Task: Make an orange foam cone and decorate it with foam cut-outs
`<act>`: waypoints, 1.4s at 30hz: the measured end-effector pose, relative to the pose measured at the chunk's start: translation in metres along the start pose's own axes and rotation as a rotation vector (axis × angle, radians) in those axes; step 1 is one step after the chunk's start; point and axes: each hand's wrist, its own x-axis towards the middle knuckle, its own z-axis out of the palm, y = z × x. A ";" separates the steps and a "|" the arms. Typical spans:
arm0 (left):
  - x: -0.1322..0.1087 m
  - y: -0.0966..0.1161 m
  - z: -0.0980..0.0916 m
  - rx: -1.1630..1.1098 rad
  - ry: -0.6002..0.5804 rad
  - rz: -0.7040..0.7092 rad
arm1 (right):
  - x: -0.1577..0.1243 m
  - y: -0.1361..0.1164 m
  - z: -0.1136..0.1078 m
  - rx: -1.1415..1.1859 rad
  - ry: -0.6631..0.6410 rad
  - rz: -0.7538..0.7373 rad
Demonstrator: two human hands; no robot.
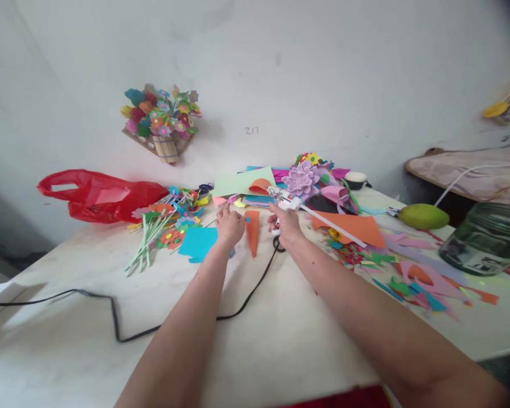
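Left hand [230, 228]: While its fingers curl beside a small blue piece [247, 219], I cannot tell whether they pinch it.
Orange piece [253, 232]: between the hands; likely light, bendable; lift by edges.
Right hand [287, 225]: grips white glue gun [292, 202] by its handle; probably rigid, light.

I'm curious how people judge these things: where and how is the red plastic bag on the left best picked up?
Probably by its handle, coming from the left. That loop sticks out from the crumpled body of the red bag, with an opening to hook through, and points away from the craft flowers by its right end.
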 end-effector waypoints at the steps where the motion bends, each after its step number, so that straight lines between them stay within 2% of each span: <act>1: -0.001 0.000 0.001 0.040 -0.014 0.009 | 0.001 0.000 -0.001 0.013 0.001 -0.019; 4: -0.004 0.001 0.004 0.109 -0.055 0.013 | 0.006 -0.002 -0.005 0.054 0.038 -0.082; 8: -0.007 0.002 0.009 0.026 -0.121 0.025 | 0.010 -0.005 -0.009 0.044 0.115 -0.147; 10: -0.008 0.003 0.011 0.062 -0.149 0.049 | 0.009 -0.006 -0.011 0.017 0.138 -0.167; 17: -0.006 0.009 0.013 0.205 -0.179 0.207 | 0.007 0.000 -0.013 -0.020 0.106 -0.158; 19: -0.006 0.013 0.013 0.442 -0.197 0.257 | 0.006 0.003 -0.012 -0.011 0.103 -0.167; 22: -0.006 0.019 0.012 0.956 -0.264 0.314 | 0.004 0.007 -0.011 0.021 0.094 -0.185; 24: -0.005 0.021 0.011 1.146 -0.297 0.371 | 0.003 0.007 -0.010 0.029 0.087 -0.186; 26: -0.003 0.021 0.010 1.231 -0.321 0.423 | 0.001 0.007 -0.009 0.029 0.085 -0.183; 32: 0.002 0.021 0.008 1.283 -0.366 0.498 | -0.002 0.005 -0.009 0.036 0.096 -0.185; 42: 0.001 0.022 0.008 1.270 -0.361 0.582 | -0.001 0.007 -0.011 0.045 0.077 -0.180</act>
